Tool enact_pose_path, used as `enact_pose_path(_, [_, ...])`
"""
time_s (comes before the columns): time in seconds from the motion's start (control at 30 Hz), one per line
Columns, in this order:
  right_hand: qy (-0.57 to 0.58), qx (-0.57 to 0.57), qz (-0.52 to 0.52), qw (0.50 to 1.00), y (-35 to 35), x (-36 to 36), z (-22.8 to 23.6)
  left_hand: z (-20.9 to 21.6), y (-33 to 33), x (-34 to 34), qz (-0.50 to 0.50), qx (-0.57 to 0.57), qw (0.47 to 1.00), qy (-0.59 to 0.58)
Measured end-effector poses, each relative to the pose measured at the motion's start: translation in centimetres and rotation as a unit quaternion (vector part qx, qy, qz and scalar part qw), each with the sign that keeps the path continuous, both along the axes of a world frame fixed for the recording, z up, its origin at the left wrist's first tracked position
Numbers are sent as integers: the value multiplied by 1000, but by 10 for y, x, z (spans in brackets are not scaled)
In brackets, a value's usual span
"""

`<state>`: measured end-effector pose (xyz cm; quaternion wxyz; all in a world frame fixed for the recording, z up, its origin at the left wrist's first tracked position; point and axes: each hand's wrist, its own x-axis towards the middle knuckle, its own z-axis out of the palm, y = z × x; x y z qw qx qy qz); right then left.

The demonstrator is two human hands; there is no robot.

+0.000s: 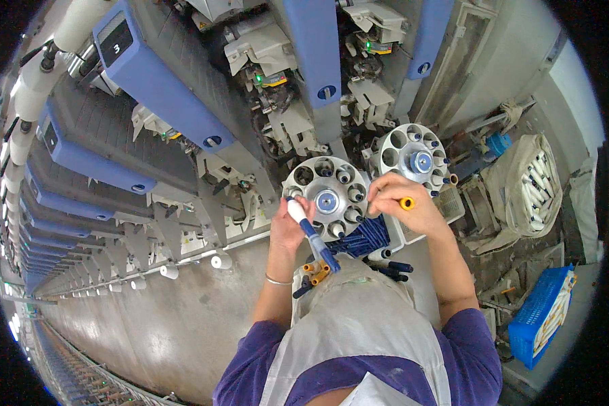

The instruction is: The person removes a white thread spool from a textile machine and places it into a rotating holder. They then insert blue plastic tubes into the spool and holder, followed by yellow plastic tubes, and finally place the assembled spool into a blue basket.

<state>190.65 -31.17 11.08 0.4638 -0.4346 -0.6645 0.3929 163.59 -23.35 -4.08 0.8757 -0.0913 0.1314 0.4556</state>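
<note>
My left hand [287, 227] is closed around a blue bobbin [314, 238] with white yarn at its upper end; the bobbin slants down toward my apron. Beside it stands a round bobbin magazine [326, 215], its pockets partly filled with yarn bobbins. At the magazine's right rim is my right hand [416, 210], its thumb and forefinger pinched together. A yellow tube [407, 203] shows its open end within the curled fingers of that hand. Whether the fingertips also pinch a yarn end is too small to tell.
Another round magazine [390, 157] stands behind at the right. Blue tubes [362, 237] lie below the nearer one, with yellow tubes [318, 274] by my apron. At the right are a cloth sack [504, 196] of white bobbins and a blue basket [531, 308]. Winding units [162, 81] line the left.
</note>
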Motion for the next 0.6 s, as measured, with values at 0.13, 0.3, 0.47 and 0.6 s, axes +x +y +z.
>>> enact_pose_path(0.13, [167,-60,14,984,-27,21,7,-44,13,-45,73,-12,997,37])
enact_pose_path(0.3, [319,60,-27,946,-37,83,-6,-106,37,-150,185,-28,982,16])
enact_pose_path(0.47, [116,-40,-239,963,-6,98,-22,-119,27,-208,310,-78,944,-86])
enact_pose_path(0.6, [137,-295,18,945,45,7,-79,-70,26,-173,98,-87,978,-160])
